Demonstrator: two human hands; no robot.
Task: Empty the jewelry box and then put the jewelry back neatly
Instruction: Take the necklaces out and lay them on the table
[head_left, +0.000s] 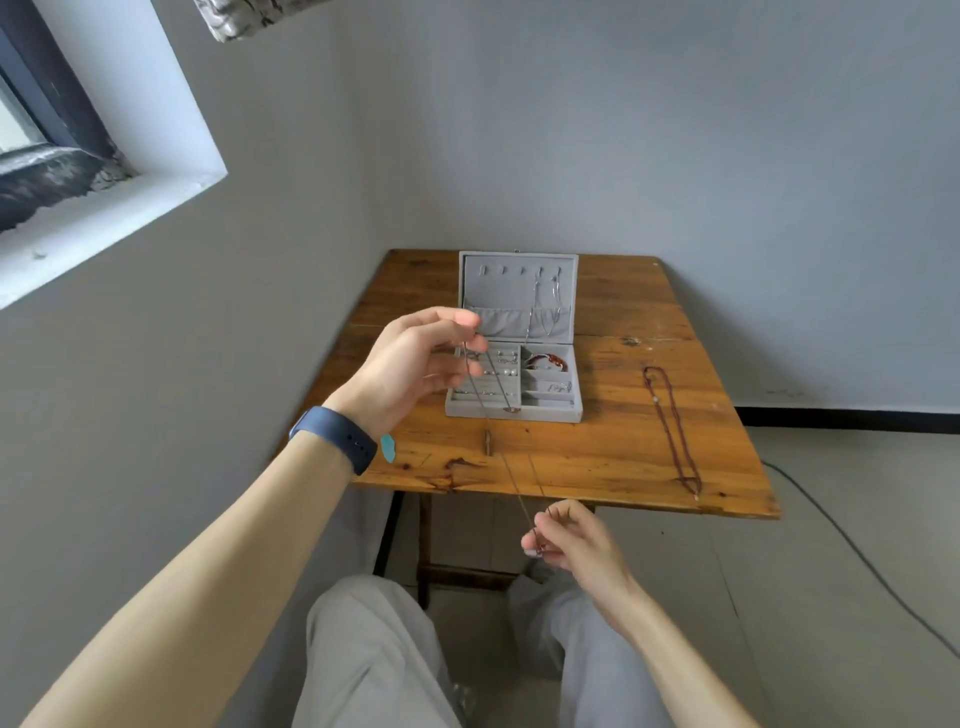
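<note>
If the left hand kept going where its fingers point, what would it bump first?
Probably the open box, around its tray or lid, though the left hand may be higher than it; depth is unclear.

Left hand (410, 364) and right hand (569, 535) bare, both forearms bare to the frame edge. Left wrist wears a dark navy watch band (337, 436): wide, smooth, rubbery-looking strap with a few small holes. Small teal tab (387, 448) just beside the strap; attached or not, cannot tell. Legs in light grey trousers (374, 660), loose, softly creased.
</note>
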